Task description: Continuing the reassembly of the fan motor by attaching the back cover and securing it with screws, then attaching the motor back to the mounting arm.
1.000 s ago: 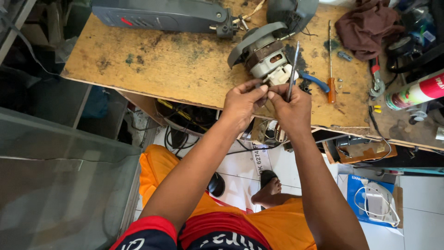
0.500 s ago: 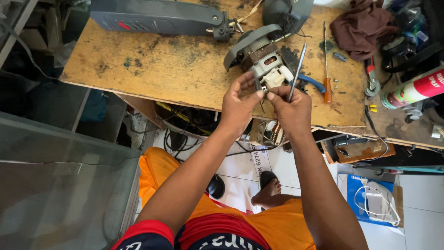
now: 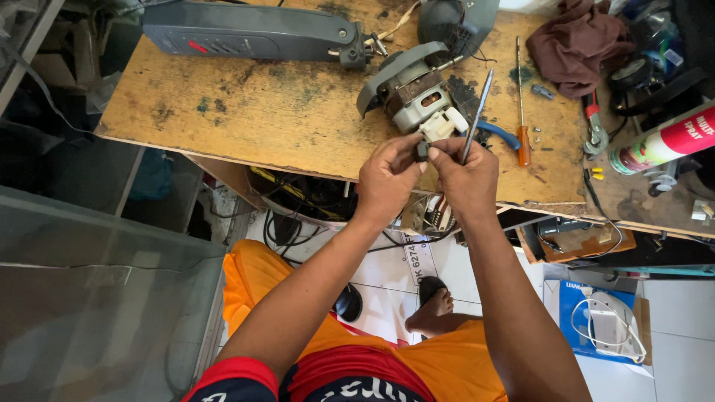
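both hands meet at the front edge of a stained wooden workbench (image 3: 246, 112), where a small electric motor (image 3: 417, 100) lies on its side with its white plastic end block toward the worker. left hand (image 3: 389, 179) is pinched shut on a small dark part (image 3: 422, 151) held just below that white block; right hand (image 3: 468, 177) pinches the same part from the other side while its fingers also clasp a thin metal screwdriver (image 3: 477, 112), whose shaft slants up past the motor. forearms run up from the lap and converge, wrists close together, knuckles facing the camera, thumbs and forefingers tip to tip. work this fine looks best done with both wrists braced near the bench edge, the part kept square to the block, and the tool shaft parked clear of the copper windings. an orange-handled screwdriver (image 3: 521, 97) lies just to the right, blue-handled pliers (image 3: 497, 134) beside it, and a brown rag (image 3: 577, 45) sits farther back.
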